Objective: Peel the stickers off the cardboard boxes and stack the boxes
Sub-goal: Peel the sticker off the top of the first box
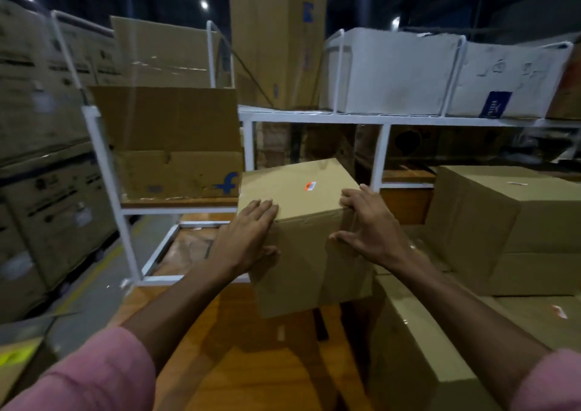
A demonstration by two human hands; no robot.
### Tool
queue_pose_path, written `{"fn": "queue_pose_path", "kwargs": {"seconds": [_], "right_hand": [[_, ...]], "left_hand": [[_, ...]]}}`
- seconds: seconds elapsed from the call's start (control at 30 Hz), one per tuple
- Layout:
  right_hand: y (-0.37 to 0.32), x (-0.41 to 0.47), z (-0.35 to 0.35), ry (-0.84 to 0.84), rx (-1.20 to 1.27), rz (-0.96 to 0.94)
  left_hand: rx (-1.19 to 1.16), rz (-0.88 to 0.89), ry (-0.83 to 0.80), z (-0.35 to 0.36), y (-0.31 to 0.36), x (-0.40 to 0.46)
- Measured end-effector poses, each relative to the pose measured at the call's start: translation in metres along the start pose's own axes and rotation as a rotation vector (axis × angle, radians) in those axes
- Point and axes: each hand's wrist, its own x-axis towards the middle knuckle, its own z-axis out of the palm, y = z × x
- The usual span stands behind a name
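Observation:
A plain cardboard box (301, 237) is held tilted above the wooden table (251, 363), in the middle of the head view. A small orange sticker (310, 186) sits on its top face. My left hand (248, 237) grips the box's left near edge, fingers over the top. My right hand (371, 225) clasps its right near corner, thumb on the front face. To the right, another cardboard box (515, 215) with a small pale sticker (517, 183) on top rests on further boxes. A lower box (418, 341) lies at the right front, with an orange sticker (559, 311) on a box beside it.
A white metal rack (314, 116) stands behind, holding a worn open box with a blue logo (176, 171), a tall brown carton (276, 39) and white cartons (399, 71). Stacked large cartons (41, 159) line the left aisle over a grey floor (91, 294).

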Motion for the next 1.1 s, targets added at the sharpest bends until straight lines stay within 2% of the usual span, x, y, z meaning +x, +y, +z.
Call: {"fn": "queue_pose_path", "kwargs": {"seconds": [0.2,0.5,0.73,0.87,1.1], "right_hand": [[-0.072,-0.025,0.062,-0.085,0.086,0.052],[-0.122,-0.122,0.150,-0.251,0.110,0.157],[-0.141,-0.155,0.172,-0.341,0.090,0.269],[-0.139,-0.161,0.176,-0.388,0.083,0.225],[-0.141,-0.136,0.180,-0.358,0.087,0.204]], "left_hand": [[0.135,-0.054,-0.084,0.013,-0.064,-0.068],[0.034,-0.102,-0.310,0.088,-0.098,-0.177],[-0.010,-0.077,-0.285,0.111,-0.103,-0.214],[-0.022,-0.117,-0.259,0.121,-0.102,-0.230],[0.056,-0.170,-0.286,0.115,-0.107,-0.221]]}}
